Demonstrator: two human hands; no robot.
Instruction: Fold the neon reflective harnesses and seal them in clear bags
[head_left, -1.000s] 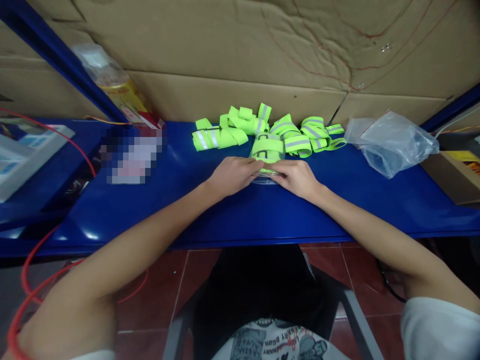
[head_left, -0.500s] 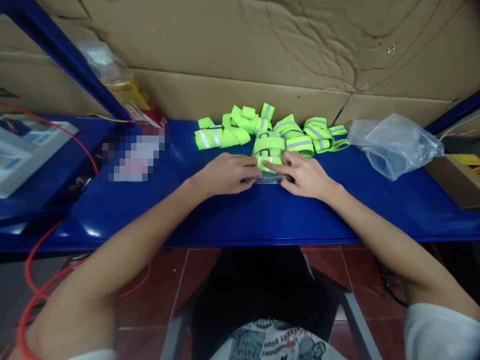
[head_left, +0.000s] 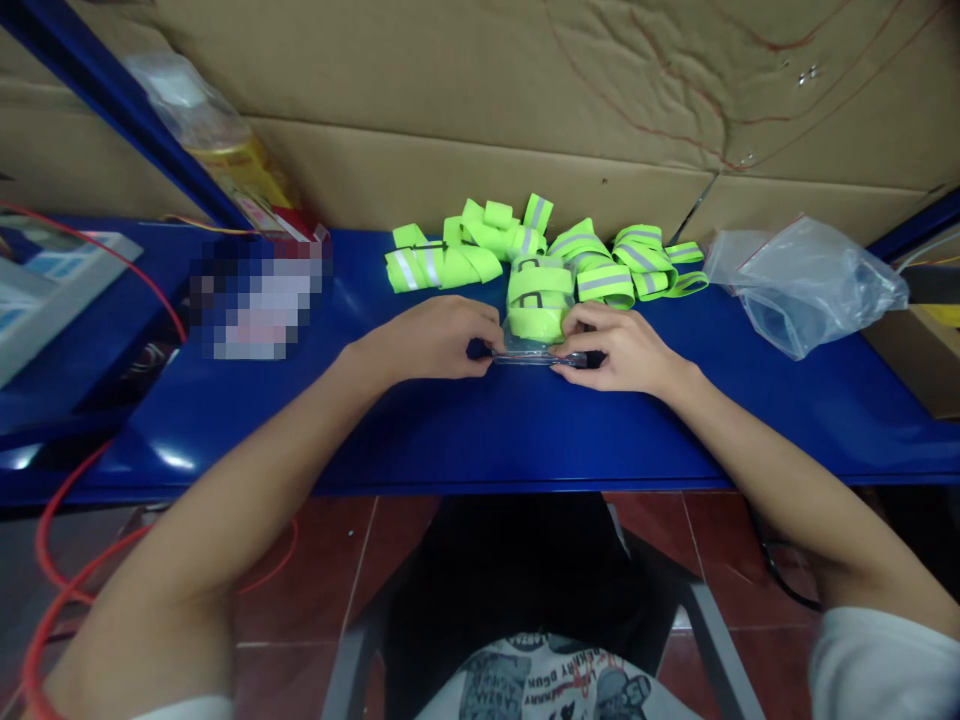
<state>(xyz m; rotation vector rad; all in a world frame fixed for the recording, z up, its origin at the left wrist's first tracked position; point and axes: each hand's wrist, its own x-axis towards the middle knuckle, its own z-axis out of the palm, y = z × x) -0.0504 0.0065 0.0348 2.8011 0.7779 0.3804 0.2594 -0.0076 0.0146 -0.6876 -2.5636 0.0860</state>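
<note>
A clear plastic bag (head_left: 523, 350) lies on the blue table, its near edge pinched at both sides. Inside it is a rolled neon-yellow reflective strap (head_left: 541, 318) with black buckles. My left hand (head_left: 450, 340) grips the left end of the bag's edge between thumb and fingers. On the other side my right hand (head_left: 619, 350) pinches the right end the same way. Behind the bag, several loose neon-yellow straps with silver stripes (head_left: 442, 268) lie bunched up, more of them to the right (head_left: 641, 262).
Crumpled clear bags (head_left: 817, 285) lie on the blue table (head_left: 480, 430) at right, beside a cardboard box (head_left: 911, 350). A bottle with yellow contents (head_left: 232, 160) stands at back left, near a blurred patch. Red tubing (head_left: 52, 540) hangs at left. Cardboard (head_left: 450, 100) lines the back.
My fingers have drawn back from over the strap to the bag's near edge. The hands sit slightly farther apart, and more of the bagged strap shows. The view has shifted a little.
</note>
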